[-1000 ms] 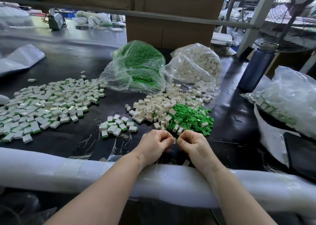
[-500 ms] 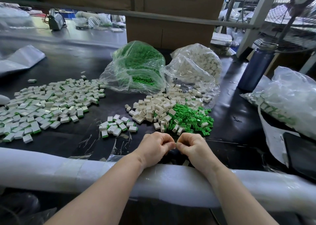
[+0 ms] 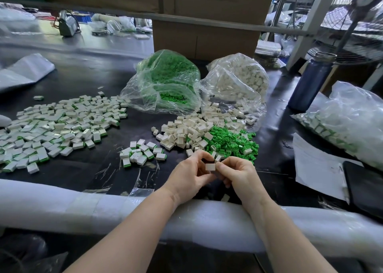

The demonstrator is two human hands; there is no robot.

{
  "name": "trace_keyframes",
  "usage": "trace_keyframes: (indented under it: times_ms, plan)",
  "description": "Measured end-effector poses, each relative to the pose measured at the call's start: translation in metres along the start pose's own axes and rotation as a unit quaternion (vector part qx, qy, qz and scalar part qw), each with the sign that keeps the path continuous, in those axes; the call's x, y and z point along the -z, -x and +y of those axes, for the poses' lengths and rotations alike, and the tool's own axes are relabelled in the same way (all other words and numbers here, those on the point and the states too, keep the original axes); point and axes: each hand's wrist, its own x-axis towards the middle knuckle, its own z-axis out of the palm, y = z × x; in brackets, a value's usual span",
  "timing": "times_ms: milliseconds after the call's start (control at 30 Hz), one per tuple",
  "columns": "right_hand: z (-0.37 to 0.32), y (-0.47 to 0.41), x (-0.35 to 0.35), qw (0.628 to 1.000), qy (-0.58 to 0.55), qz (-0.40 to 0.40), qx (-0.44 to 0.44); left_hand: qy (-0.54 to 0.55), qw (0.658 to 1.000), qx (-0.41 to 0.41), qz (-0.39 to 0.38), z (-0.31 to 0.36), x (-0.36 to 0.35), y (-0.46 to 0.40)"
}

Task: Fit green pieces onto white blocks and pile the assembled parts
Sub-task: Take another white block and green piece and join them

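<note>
A small white block (image 3: 210, 166) is pinched between my left hand (image 3: 191, 176) and my right hand (image 3: 238, 174), just above the near edge of the black table (image 3: 93, 82). Whether a green piece sits in it is hidden. Right behind my hands lie a heap of loose white blocks (image 3: 186, 131) and a heap of loose green pieces (image 3: 230, 142). A small cluster of assembled white-and-green parts (image 3: 141, 153) lies left of my hands. A wide spread of assembled parts (image 3: 56, 127) covers the table's left side.
Two clear bags stand at the back, one of green pieces (image 3: 165, 82), one of white blocks (image 3: 236, 80). A blue bottle (image 3: 310, 82), a bag of assembled parts (image 3: 348, 123), paper (image 3: 317, 167) and a black phone (image 3: 364, 185) are on the right. White foam padding (image 3: 83, 206) lines the table's near edge.
My hands were pressed together with curled fingers hiding what they held. Now the fingers have parted a little and a white block shows between the fingertips.
</note>
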Motion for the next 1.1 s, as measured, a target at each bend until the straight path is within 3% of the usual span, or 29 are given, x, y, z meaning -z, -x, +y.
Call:
trace_keyframes:
  times_ms: [100, 233, 767, 1100]
  plan:
    - [0.0016, -0.0003, -0.0011, 1.000, 0.017, 0.003, 0.006, -0.033, 0.999, -0.004, 0.026, 0.0002, 0.0001, -0.0002]
    - [-0.0004, 0.0017, -0.0006, 0.999, 0.016, 0.005, 0.036, 0.004, 0.999, 0.000, 0.038, 0.0007, 0.0026, -0.0007]
    - [0.0015, 0.0030, 0.0002, 0.992, 0.115, -0.039, 0.038, -0.064, 0.997, 0.025, -0.028, -0.0036, 0.0023, -0.0004]
    - [-0.0018, 0.0021, -0.0008, 0.998, 0.001, 0.001, 0.056, 0.031, 0.999, 0.015, -0.003, 0.0000, 0.0031, -0.0005]
